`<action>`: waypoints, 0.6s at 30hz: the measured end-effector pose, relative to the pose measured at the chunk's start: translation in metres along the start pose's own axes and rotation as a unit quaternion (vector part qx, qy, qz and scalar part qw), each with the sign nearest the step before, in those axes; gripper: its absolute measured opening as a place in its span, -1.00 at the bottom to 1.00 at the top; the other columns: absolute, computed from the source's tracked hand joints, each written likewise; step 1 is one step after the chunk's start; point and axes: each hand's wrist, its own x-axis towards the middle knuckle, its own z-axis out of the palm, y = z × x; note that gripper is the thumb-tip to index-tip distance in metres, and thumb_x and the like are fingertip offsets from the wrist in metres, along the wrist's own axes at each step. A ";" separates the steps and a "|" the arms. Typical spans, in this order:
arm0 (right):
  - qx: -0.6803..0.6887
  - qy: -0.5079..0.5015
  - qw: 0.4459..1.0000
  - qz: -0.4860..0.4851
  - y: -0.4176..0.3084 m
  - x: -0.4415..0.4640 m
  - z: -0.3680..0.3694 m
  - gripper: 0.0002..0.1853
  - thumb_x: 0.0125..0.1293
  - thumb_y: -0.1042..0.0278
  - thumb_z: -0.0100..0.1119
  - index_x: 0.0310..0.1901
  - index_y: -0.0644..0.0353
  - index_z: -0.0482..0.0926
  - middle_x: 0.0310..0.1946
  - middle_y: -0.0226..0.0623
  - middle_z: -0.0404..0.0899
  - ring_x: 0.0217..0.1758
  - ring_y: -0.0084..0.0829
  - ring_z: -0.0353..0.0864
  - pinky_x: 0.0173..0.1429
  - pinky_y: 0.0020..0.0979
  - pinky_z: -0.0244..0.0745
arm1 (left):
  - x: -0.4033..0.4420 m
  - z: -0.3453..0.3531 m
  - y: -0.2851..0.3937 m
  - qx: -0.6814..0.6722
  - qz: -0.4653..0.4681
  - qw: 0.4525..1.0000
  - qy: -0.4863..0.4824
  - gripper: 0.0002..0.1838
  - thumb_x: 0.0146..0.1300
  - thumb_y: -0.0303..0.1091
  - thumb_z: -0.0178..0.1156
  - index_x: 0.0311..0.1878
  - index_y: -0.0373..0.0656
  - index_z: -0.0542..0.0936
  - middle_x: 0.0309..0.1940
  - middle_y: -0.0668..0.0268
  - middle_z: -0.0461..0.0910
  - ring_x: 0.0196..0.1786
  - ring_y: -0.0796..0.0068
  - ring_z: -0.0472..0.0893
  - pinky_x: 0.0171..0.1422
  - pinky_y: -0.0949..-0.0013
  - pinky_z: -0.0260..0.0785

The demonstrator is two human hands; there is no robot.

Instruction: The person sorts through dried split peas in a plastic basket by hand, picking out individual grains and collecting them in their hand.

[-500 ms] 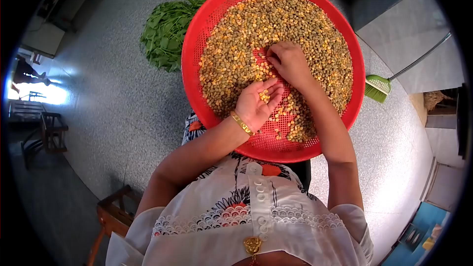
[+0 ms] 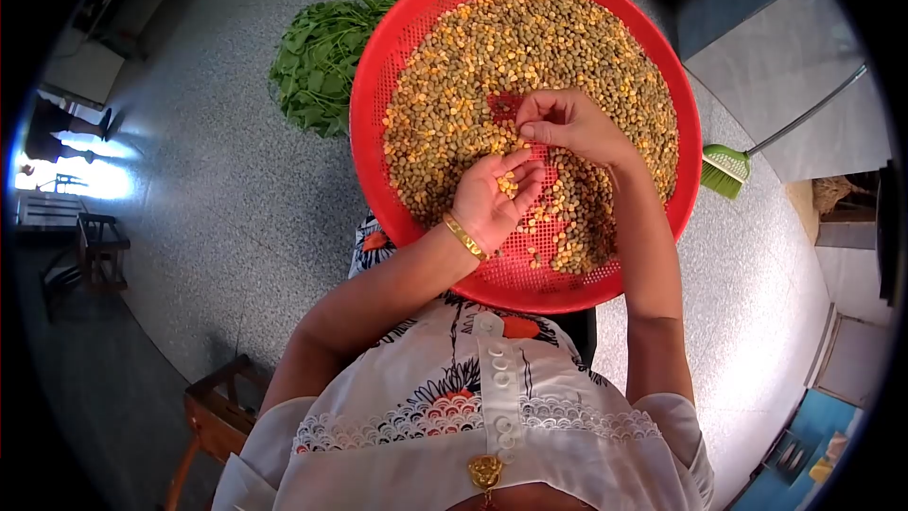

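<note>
Picking at loose beans (image 2: 454,104) is judged the step in hand. The beans, mixed brown-green and yellow, are spread across a wide red sieve (image 2: 689,132) that is held in front of the body, over the lap. Near side is thinned out; bare mesh is exposed there, with scattered yellow pieces around it.

Left hand (image 2: 487,201) is turned palm up over the bare patch, fingers loosely curled and spread a little. A few yellow pieces (image 2: 508,185) are cradled in it, not gripped. A gold bracelet (image 2: 464,237) is worn on that wrist. Right hand (image 2: 577,128) is poised just above the left fingertips, thumb and forefinger brought toward each other. Whether a bean is caught between them, or the pinch is fully closed, cannot be told; too small at this view.

For good handling: the left palm is best cupped a bit deeper, since pieces could be lost through the gaps between fingers. A light fingertip pinch is advised, one piece at a time, and both hands are best held low over the sieve so that any drop is caught. Leafy greens (image 2: 317,71) are left on the floor beside it.
</note>
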 end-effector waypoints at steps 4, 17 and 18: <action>-0.191 0.183 0.964 -0.027 0.021 0.013 0.004 -0.89 0.10 0.41 0.17 -0.38 0.26 0.51 -0.53 -0.47 0.47 -0.46 -0.64 0.41 -0.37 -0.59 0.32 | -0.002 0.004 0.000 -0.018 0.005 1.000 0.021 -0.66 0.29 -0.32 -0.16 -0.01 -0.37 0.40 -0.08 0.17 0.44 -0.02 0.38 0.46 0.13 0.41 0.34; -0.532 0.256 0.791 -0.159 0.038 0.027 0.018 -0.87 -0.11 0.44 0.19 -0.45 0.18 0.49 -0.49 -0.27 0.49 -0.30 -0.24 0.47 -0.18 -0.28 0.27 | 0.000 -0.001 -0.001 -0.010 -0.004 1.000 0.003 -0.65 0.29 -0.31 -0.15 -0.01 -0.37 0.41 -0.10 0.15 0.46 -0.01 0.38 0.47 0.09 0.41 0.37; -0.532 0.256 0.791 -0.160 0.037 0.025 0.016 -0.87 -0.11 0.44 0.19 -0.45 0.18 0.49 -0.49 -0.27 0.49 -0.30 -0.24 0.47 -0.18 -0.28 0.27 | 0.000 -0.001 -0.001 -0.011 -0.003 1.000 0.003 -0.65 0.29 -0.31 -0.15 -0.01 -0.37 0.41 -0.10 0.15 0.46 -0.01 0.38 0.47 0.09 0.41 0.37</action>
